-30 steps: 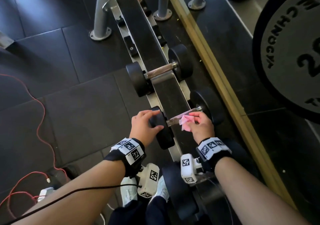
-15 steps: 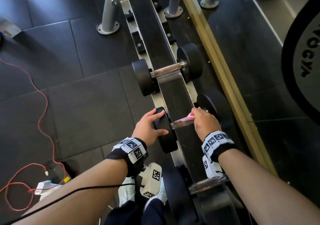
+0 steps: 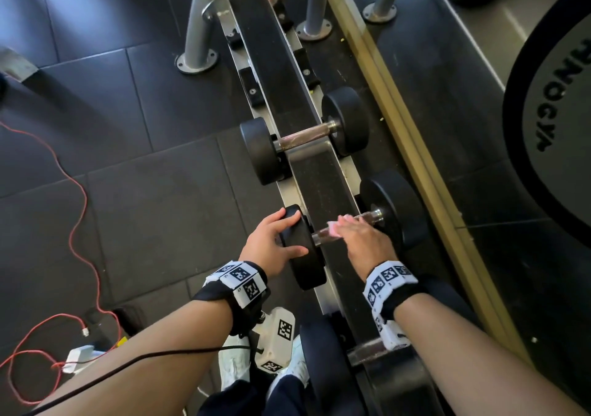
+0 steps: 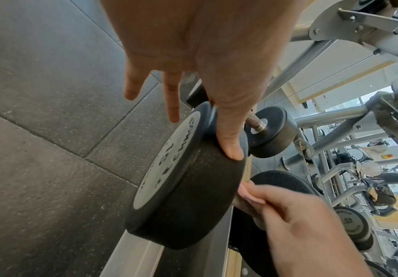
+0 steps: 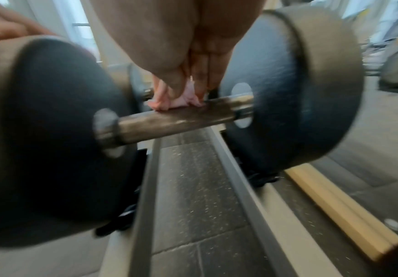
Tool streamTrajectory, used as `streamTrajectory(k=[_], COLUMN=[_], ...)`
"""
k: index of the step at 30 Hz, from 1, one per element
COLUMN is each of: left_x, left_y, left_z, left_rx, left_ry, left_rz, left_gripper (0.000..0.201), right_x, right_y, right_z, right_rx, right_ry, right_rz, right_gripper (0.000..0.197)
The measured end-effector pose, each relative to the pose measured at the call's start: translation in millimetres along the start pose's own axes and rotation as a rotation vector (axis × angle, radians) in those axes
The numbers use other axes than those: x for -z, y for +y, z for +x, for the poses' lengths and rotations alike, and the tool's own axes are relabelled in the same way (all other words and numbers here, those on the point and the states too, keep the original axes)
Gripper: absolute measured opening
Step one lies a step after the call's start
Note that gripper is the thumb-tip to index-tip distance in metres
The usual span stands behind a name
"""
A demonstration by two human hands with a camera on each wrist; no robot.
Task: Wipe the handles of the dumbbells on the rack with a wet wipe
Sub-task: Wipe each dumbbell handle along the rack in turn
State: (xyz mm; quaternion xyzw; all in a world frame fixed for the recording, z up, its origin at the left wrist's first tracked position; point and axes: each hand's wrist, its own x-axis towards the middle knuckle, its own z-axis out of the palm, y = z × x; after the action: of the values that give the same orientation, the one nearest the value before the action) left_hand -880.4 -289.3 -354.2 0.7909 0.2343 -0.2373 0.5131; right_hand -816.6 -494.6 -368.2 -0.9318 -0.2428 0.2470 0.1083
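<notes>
The near dumbbell lies across the rack, with black round heads and a dull metal handle (image 3: 372, 215). My left hand (image 3: 271, 243) rests on its left head (image 3: 302, 255), fingers straight over the face and thumb (image 4: 229, 142) along the rim. My right hand (image 3: 363, 239) pinches a pink wet wipe (image 3: 334, 226) and presses it onto the middle of the handle (image 5: 169, 121). In the blurred right wrist view the bunched wipe (image 5: 179, 101) sits on top of the bar under my fingertips. The right hand hides most of the wipe from above.
A second dumbbell (image 3: 303, 137) sits farther along the rack rail (image 3: 275, 47), and another (image 3: 323, 367) lies nearer, under my right forearm. A big weight plate (image 3: 559, 127) stands at right behind a yellow floor strip (image 3: 415, 159). A red cable (image 3: 76, 217) trails on the floor left.
My right hand has slid the wipe left along the handle, away from the right head, baring the bar's right end. The left hand has stayed on the left head.
</notes>
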Motion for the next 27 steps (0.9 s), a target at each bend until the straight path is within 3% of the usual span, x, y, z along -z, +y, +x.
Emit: streamTrajectory(k=[3, 6, 9, 13, 16, 19, 23, 27], left_x=[2.5, 3.0, 2.2, 2.5, 3.0, 3.9, 2.9, 2.3], left_y=[3.0, 3.4, 3.0, 2.3, 2.5, 1.4, 1.5, 1.4], left_z=[1.6, 3.1, 3.8, 4.4, 4.2, 4.8, 5.8, 5.6], left_rx=[0.014, 0.025, 0.029, 0.031, 0.029, 0.033, 0.025, 0.027], left_ry=[-0.006, 0.003, 0.012, 0.007, -0.007, -0.012, 0.002, 0.004], left_rz=[0.032, 0.036, 0.036, 0.034, 0.034, 0.034, 0.047, 0.037], left_gripper=[0.075, 0.075, 0.074, 0.074, 0.073, 0.073, 0.073, 0.073], right_x=[4.8, -6.3, -16.5, -0.3, 8.4, -0.7, -22.9, -3.4], right_y=[11.3, -12.5, -31.1, -13.1, 5.8, -7.5, -38.2, -21.4], right_z=[-2.3, -5.1, -3.0, 6.4, 12.1, 14.0, 8.2, 4.0], right_rx=[-0.123, -0.159, -0.032, 0.07, -0.055, -0.152, -0.054, 0.015], right_ry=[0.054, 0.109, 0.025, -0.038, 0.004, 0.038, 0.002, -0.065], right_rz=[-0.021, 0.052, 0.089, 0.008, -0.034, -0.011, 0.064, 0.031], right_gripper=[0.048, 0.043, 0.04, 0.042, 0.038, 0.034, 0.034, 0.044])
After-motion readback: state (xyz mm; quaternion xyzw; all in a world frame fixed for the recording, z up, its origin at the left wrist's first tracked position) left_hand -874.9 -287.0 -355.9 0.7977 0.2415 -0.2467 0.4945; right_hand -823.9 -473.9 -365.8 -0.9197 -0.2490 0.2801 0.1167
